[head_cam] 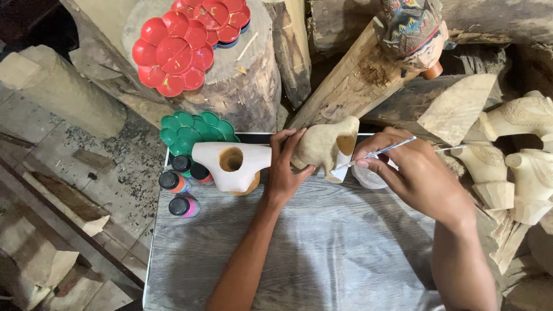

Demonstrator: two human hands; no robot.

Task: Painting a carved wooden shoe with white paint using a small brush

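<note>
Now, over at the far left edge of the grey wood-grain surface [299, 247], three small paint bottles [180, 185] are standing in a cluster, just below a green flower-shaped palette [193, 129]. Up behind, red palettes [173, 52] are resting on a log stump [242, 80]. Moving right, a white carved piece with a round hole [230, 164] is lying on the surface. Next comes the left hand [283, 170], its grip closing around the unpainted wooden carving [322, 147], holding it just above the surface's far edge; the carving's long axis is running roughly left to right, its flat notched end pointing right. Further right, the right hand [412, 173] is pinching a thin paintbrush [380, 152], the brush slanting down-left with its tip touching the carving's lower right end. At the far right, pale unpainted carvings [518, 167] are sitting in a heap.
</note>
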